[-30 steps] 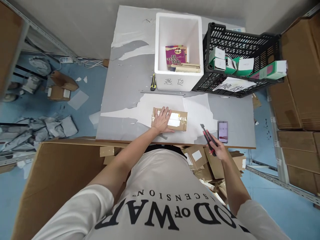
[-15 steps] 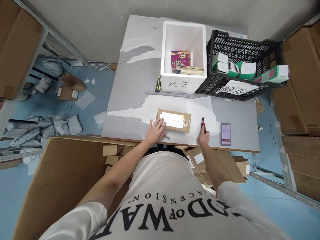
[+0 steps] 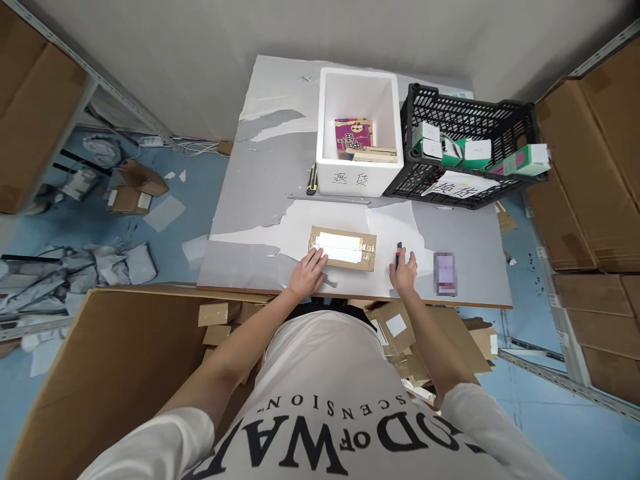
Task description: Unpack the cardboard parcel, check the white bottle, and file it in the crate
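Reaching forward over the table (image 3: 240, 267), both forearms come in from the near edge, set apart at either side of the body. The left grip (image 3: 306, 273) is unclenched, its fingers laid out flat on the near left corner of a taped brown parcel (image 3: 345, 250). That parcel lies flat near the front of the table, its white label (image 3: 343, 247) facing up. The right grip (image 3: 404, 272) sits to the parcel's right with fingers spread, over a red and black cutter (image 3: 399, 252) that it partly hides; whether it grasps the cutter or has released it, I cannot tell.

Behind the parcel, a white foam box (image 3: 353, 181) holds a purple book (image 3: 353, 137) and some paler books (image 3: 375, 155). Just right of it, a black mesh crate (image 3: 465, 120) carries green and white boxes (image 3: 477, 152), with a handwritten sheet (image 3: 459, 184) on its front. Below the table at left, a large open carton (image 3: 100, 373) contains smaller cartons (image 3: 219, 313).

A thin grey rod (image 3: 335, 199) lies between the parcel and the foam box. A yellow and black knife (image 3: 312, 180) rests beside the foam box's left wall. The phone (image 3: 445, 274), its screen blurred, lies right of the right grip. On the blue floor at left are grey bags (image 3: 140, 261) and an opened carton (image 3: 130, 200); stacked cartons (image 3: 585, 173) stand at far right.
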A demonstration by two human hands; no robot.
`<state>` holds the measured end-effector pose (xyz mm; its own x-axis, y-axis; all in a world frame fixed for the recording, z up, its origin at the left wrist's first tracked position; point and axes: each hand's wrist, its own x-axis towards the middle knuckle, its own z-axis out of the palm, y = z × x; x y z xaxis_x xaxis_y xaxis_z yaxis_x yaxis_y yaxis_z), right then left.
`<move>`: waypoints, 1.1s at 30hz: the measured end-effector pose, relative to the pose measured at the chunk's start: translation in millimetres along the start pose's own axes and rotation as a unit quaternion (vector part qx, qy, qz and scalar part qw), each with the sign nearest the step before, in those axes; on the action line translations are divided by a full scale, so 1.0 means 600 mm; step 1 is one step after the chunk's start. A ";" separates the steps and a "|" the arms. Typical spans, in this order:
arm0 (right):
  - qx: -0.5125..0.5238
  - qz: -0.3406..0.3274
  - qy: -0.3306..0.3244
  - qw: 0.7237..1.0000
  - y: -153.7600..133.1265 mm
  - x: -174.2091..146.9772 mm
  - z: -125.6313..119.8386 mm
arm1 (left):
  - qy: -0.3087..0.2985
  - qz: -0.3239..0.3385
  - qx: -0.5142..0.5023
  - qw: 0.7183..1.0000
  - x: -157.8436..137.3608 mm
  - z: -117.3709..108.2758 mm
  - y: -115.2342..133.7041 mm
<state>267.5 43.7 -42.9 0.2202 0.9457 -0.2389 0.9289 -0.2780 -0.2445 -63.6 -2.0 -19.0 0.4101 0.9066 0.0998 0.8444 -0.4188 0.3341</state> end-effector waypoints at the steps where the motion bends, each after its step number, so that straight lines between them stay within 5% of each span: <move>1: 0.031 -0.047 0.020 0.998 -0.014 0.003 -0.017 | -0.007 -0.005 -0.001 1.000 0.000 0.000 0.000; 5: 0.091 -0.259 0.022 0.961 -0.090 0.020 -0.070 | -0.025 -0.019 -0.004 1.000 0.001 -0.003 0.004; 7: 0.080 -0.315 0.003 0.946 -0.126 0.027 -0.078 | -0.033 -0.022 0.004 0.999 0.001 -0.007 0.008; 14: -0.037 -0.338 -0.048 0.939 -0.171 0.044 -0.068 | -0.071 -0.007 0.043 0.997 0.005 -0.023 0.031; 21: -0.173 -0.423 -0.054 0.888 -0.192 0.052 -0.085 | -0.073 -0.014 0.017 0.997 0.006 -0.019 0.033; 26: -0.178 -0.423 -0.093 0.884 -0.197 0.046 -0.089 | -0.088 -0.018 0.008 0.996 0.003 -0.021 0.033; 33: -0.181 -0.429 -0.063 0.883 -0.229 0.038 -0.083 | -0.100 -0.011 0.007 0.995 0.011 -0.028 0.034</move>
<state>159.8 112.0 31.7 -0.6247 0.7491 -0.2204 0.7766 0.6254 -0.0756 -49.4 -3.8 3.9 0.4513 0.8871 -0.0968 0.8577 -0.4013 0.3213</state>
